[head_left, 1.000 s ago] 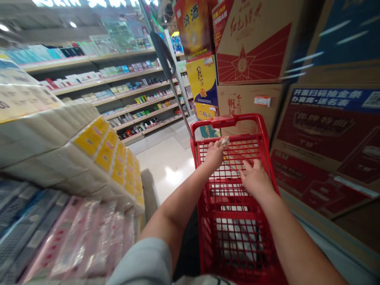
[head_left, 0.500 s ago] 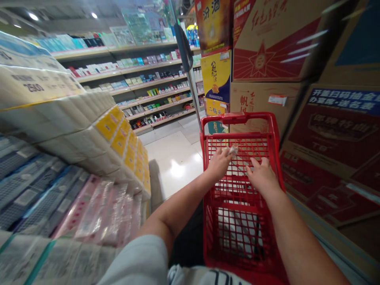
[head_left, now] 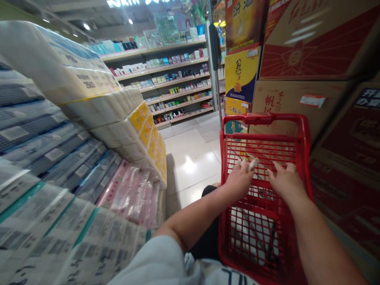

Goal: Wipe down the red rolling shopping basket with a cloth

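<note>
A red plastic rolling shopping basket (head_left: pixel 265 136) with grid walls stands right in front of me, its handle at the far end. My left hand (head_left: pixel 240 179) is over its left half, the fingers bent around a small crumpled white thing (head_left: pixel 253 163) that looks like tissue; its exact kind is unclear. My right hand (head_left: pixel 287 183) hovers by the right half, fingers apart and nothing in them. Whether either hand touches the grid cannot be made out. Through the lower grid, something pale shows, too unclear to name.
Stacked paper packs (head_left: pixel 118 126) and wrapped pink packages (head_left: pixel 130 194) line my left. Piled cartons (head_left: pixel 297 99) stand close on the right. Shelves of small boxes and bottles (head_left: pixel 166 81) are ahead, beyond pale floor tiles (head_left: pixel 190 146). A metal pole (head_left: pixel 216 79) rises beyond the basket.
The view has swung left, so basket, hands and shelves sit further right in the picture. Both hands stay over the basket, slightly lower; the white thing is still in my left hand.
</note>
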The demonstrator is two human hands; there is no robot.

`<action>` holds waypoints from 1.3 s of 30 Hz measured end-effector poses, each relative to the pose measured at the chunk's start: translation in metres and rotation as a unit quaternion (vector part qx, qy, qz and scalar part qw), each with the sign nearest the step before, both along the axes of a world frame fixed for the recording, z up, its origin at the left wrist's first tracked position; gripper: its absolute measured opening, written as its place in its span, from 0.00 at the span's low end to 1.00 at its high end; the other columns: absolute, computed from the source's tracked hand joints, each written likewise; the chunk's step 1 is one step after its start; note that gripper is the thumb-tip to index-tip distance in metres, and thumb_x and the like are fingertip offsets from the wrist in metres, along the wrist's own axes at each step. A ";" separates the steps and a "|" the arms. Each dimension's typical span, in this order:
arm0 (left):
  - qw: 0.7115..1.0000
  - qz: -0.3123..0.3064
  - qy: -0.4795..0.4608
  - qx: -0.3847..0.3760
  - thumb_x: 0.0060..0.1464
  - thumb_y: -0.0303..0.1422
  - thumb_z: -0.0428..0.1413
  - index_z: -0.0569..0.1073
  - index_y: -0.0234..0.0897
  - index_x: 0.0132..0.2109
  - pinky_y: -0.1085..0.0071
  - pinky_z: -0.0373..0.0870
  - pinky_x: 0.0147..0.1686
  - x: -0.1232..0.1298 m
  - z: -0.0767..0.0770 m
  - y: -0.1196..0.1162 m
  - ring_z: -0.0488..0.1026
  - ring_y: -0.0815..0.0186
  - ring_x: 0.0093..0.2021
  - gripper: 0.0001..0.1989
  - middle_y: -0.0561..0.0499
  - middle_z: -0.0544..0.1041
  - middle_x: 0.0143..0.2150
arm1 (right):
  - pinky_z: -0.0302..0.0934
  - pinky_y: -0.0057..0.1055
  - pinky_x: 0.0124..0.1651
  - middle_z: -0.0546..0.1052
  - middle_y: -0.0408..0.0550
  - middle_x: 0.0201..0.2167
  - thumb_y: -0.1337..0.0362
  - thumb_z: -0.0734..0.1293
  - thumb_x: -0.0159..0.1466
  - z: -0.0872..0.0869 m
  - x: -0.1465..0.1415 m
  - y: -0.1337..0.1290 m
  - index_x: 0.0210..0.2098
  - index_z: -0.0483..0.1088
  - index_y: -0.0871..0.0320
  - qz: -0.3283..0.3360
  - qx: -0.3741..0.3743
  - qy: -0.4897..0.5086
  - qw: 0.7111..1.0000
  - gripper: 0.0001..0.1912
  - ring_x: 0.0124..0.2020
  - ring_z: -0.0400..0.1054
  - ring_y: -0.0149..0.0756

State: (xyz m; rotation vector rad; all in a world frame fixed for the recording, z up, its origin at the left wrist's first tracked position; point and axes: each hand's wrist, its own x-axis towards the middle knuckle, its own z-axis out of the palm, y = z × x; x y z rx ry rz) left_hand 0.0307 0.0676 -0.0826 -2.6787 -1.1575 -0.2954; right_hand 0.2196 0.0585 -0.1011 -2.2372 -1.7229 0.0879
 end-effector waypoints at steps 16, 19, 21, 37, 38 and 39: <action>0.987 -0.050 -0.120 -0.093 0.56 0.24 0.48 0.62 0.42 0.63 0.58 0.65 0.57 -0.021 -0.006 -0.026 0.60 0.56 0.62 0.27 0.46 0.58 0.67 | 0.61 0.41 0.51 0.59 0.62 0.56 0.52 0.56 0.68 0.007 -0.003 0.000 0.61 0.64 0.57 -0.004 0.009 0.017 1.000 0.26 0.52 0.67 0.50; 0.952 0.009 -0.280 -0.122 0.56 0.22 0.46 0.52 0.47 0.68 0.57 0.65 0.59 -0.014 0.000 -0.012 0.59 0.57 0.64 0.34 0.46 0.55 0.68 | 0.61 0.41 0.52 0.57 0.62 0.58 0.48 0.53 0.68 0.013 -0.008 -0.001 0.61 0.64 0.55 -0.012 0.024 0.035 0.999 0.28 0.53 0.66 0.50; 0.925 0.061 -0.358 -0.115 0.57 0.22 0.46 0.48 0.45 0.69 0.56 0.61 0.62 -0.002 0.006 0.001 0.54 0.56 0.67 0.35 0.43 0.52 0.69 | 0.62 0.41 0.50 0.53 0.61 0.62 0.45 0.49 0.69 0.017 -0.012 -0.002 0.63 0.60 0.53 -0.021 0.047 0.053 0.997 0.31 0.53 0.67 0.49; 0.964 0.183 -0.188 -0.038 0.56 0.26 0.49 0.70 0.48 0.58 0.57 0.61 0.57 0.021 0.049 0.155 0.65 0.56 0.58 0.23 0.48 0.66 0.62 | 0.60 0.37 0.51 0.65 0.57 0.54 0.54 0.55 0.68 0.008 -0.022 0.007 0.58 0.66 0.57 0.015 0.034 -0.056 0.998 0.23 0.49 0.65 0.45; 0.965 0.178 -0.189 -0.031 0.58 0.27 0.48 0.69 0.49 0.58 0.58 0.62 0.55 0.023 0.049 0.158 0.67 0.57 0.56 0.23 0.48 0.68 0.60 | 0.60 0.37 0.51 0.65 0.57 0.54 0.55 0.56 0.68 0.008 -0.022 0.009 0.58 0.66 0.57 0.014 0.034 -0.057 0.998 0.23 0.49 0.65 0.45; 0.962 0.193 -0.191 -0.025 0.59 0.29 0.47 0.69 0.49 0.57 0.58 0.62 0.54 0.025 0.049 0.160 0.68 0.57 0.54 0.21 0.47 0.70 0.58 | 0.60 0.37 0.51 0.65 0.57 0.55 0.55 0.56 0.68 0.007 -0.023 0.010 0.58 0.66 0.57 0.014 0.035 -0.058 0.998 0.23 0.49 0.65 0.45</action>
